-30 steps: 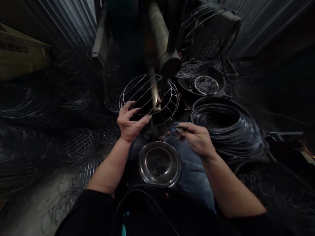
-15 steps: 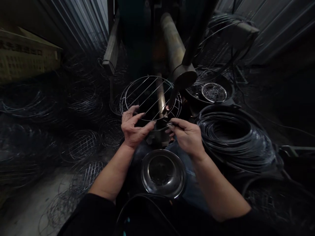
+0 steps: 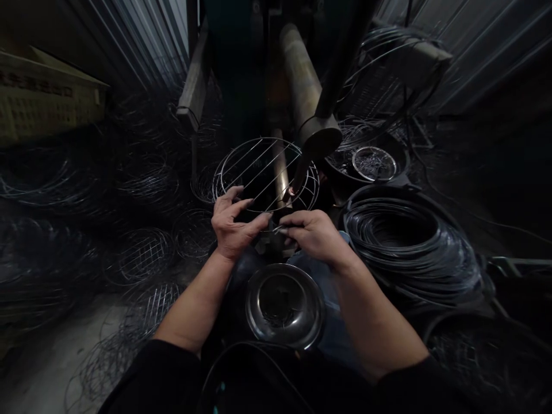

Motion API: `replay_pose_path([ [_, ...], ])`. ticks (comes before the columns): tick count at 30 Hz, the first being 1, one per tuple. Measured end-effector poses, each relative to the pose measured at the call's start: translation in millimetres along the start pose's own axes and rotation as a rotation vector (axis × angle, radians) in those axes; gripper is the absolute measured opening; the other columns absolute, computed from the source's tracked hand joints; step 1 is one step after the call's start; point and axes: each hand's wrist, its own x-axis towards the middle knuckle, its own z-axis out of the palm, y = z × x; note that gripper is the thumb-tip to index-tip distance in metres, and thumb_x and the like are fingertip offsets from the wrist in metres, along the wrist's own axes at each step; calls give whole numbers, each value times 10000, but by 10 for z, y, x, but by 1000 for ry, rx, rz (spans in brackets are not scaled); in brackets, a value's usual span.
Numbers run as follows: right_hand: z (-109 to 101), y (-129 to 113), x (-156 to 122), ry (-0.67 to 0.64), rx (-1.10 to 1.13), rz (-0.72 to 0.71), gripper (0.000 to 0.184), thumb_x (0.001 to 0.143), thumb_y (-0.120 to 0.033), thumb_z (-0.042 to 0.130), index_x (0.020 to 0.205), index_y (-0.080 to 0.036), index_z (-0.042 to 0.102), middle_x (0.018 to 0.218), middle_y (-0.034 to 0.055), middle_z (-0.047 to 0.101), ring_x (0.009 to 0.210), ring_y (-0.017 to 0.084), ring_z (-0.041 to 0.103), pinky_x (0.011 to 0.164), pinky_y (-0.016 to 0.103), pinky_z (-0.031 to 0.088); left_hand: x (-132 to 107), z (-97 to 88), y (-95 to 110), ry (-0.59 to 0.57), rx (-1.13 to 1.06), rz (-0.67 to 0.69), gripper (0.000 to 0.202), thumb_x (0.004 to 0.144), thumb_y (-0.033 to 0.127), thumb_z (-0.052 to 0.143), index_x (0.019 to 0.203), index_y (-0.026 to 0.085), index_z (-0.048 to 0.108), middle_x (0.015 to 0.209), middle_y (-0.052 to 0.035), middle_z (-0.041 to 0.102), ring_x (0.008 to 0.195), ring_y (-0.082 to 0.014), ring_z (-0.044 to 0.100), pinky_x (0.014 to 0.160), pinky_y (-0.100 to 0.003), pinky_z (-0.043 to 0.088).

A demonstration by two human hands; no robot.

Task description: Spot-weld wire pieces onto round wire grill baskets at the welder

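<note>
A round wire rack (image 3: 252, 167) with two rings and parallel cross wires sits around the lower metal rod of a machine. At its near left side, my left hand (image 3: 235, 221) grips the rim, with the thumb and fingers spread along it. My right hand (image 3: 314, 233) is closed in a pinch on a short piece of wire (image 3: 278, 229), just in front of the rack's near edge. Above that edge hangs the copper-coloured electrode tip (image 3: 292, 191). A shiny metal bowl (image 3: 284, 305) with small dark pieces inside rests on my lap.
A thick machine arm (image 3: 304, 86) reaches down from above. On the right lie a large wire coil (image 3: 414, 247) and a tub with a small round basket (image 3: 374, 164) of metal pieces. Stacked wire racks (image 3: 144, 256) cover the left floor, near a yellow crate (image 3: 47, 103).
My right hand has moved left toward my left hand, with the short wire in its fingers. The rack has shifted slightly; my left hand stays on its rim.
</note>
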Motion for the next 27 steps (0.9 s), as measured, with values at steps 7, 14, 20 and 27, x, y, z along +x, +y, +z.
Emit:
replay_pose_path([
  [7, 29, -191, 84, 287, -205, 0, 170, 767, -152, 593, 741, -188, 758, 605, 23, 664, 628, 173, 640, 608, 269, 484, 34, -13, 36, -14, 80, 39, 324, 616, 400, 834, 835, 186, 727, 1149, -100, 669, 1024, -252, 632, 897, -437, 503],
  [14, 274, 85, 13, 518, 326, 78, 198, 762, -291, 653, 882, -164, 746, 697, 18, 699, 553, 146, 660, 499, 235, 518, 42, -32, 15, 36, 40, 66, 324, 612, 364, 842, 841, 167, 725, 1128, -98, 673, 1009, -236, 643, 886, -412, 521],
  [20, 286, 58, 85, 497, 686, 158, 201, 678, -290, 737, 815, -144, 723, 606, -7, 676, 523, 139, 662, 430, 199, 503, 85, -19, 4, 21, 22, 81, 320, 608, 360, 845, 838, 171, 725, 1121, -95, 675, 1007, -238, 649, 877, -414, 529],
  [27, 373, 151, 7, 637, 520, 67, 220, 729, -326, 710, 866, -154, 727, 716, 17, 717, 560, 146, 680, 481, 234, 548, 98, 7, -8, -19, -27, 46, 354, 582, 394, 859, 829, 176, 726, 1127, -94, 675, 1021, -242, 644, 888, -420, 529],
])
